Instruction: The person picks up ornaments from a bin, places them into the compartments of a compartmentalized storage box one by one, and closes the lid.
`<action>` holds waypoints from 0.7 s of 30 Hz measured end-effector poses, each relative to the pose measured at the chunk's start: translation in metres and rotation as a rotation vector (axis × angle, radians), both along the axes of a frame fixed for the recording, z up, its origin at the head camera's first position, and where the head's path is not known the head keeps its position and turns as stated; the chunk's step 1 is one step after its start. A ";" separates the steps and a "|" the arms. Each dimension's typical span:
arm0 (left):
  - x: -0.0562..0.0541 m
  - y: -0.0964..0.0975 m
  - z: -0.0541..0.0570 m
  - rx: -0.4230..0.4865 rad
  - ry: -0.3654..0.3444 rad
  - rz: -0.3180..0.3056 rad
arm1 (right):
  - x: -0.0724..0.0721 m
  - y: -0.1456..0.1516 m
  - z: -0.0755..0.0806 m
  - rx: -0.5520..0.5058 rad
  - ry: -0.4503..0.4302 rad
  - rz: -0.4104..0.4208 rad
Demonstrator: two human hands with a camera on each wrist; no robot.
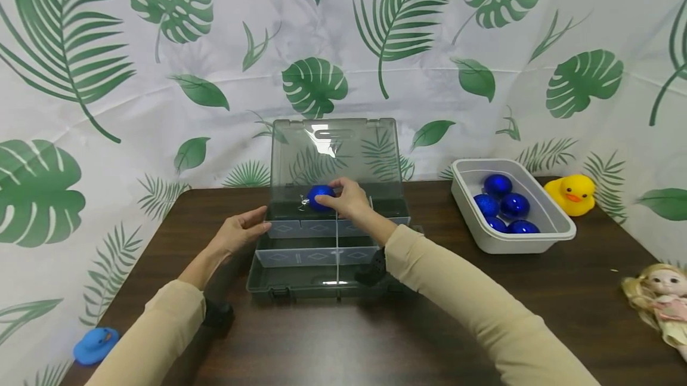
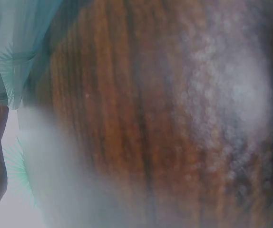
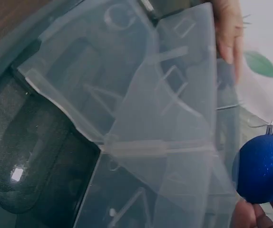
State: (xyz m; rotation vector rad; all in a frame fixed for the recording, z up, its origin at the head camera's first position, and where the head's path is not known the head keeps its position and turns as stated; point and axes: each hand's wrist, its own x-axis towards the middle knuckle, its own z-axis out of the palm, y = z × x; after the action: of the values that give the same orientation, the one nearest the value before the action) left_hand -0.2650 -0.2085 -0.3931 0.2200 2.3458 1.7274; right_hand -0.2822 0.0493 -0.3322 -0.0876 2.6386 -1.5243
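Observation:
My right hand (image 1: pixel 354 201) pinches a blue glittery Christmas ball (image 1: pixel 316 198) over the back row of a dark, see-through compartment box (image 1: pixel 274 288). The ball's silver cap and wire hook point left; in the right wrist view the same Christmas ball (image 3: pixel 261 168) sits between thumb and fingers. Behind it stands the box's raised lid (image 1: pixel 346 172). Clear dividers (image 1: pixel 296 257) with diamond marks split the box into rows, and one runs front to back. My left hand (image 1: pixel 236 235) is at the box's left side, its fingers extended with the tips right at the wall.
Right of the box, a white tub (image 1: pixel 499 246) holds several more blue balls. A yellow rubber duck (image 1: pixel 574 195) is beside the tub, and a blond doll (image 1: pixel 665 296) lies at the table's right edge. Near the left edge sits a blue duck (image 1: pixel 95 345). A leaf-print cloth (image 1: pixel 343 34) hangs behind.

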 end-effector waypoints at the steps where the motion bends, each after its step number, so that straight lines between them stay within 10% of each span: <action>1: 0.000 0.000 0.000 0.001 0.000 -0.001 | 0.000 -0.001 -0.001 0.033 0.015 -0.006; 13: 0.001 0.002 0.003 -0.004 0.005 0.002 | -0.001 -0.004 -0.005 0.179 0.071 0.009; 21: 0.001 0.002 0.000 -0.014 0.002 0.006 | -0.004 0.019 0.001 -0.074 0.028 -0.020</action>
State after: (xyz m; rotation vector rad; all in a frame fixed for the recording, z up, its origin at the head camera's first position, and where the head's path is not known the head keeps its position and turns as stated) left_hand -0.2636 -0.2069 -0.3933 0.2122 2.3615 1.7144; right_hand -0.2862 0.0684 -0.3310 -0.0886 2.6119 -1.6383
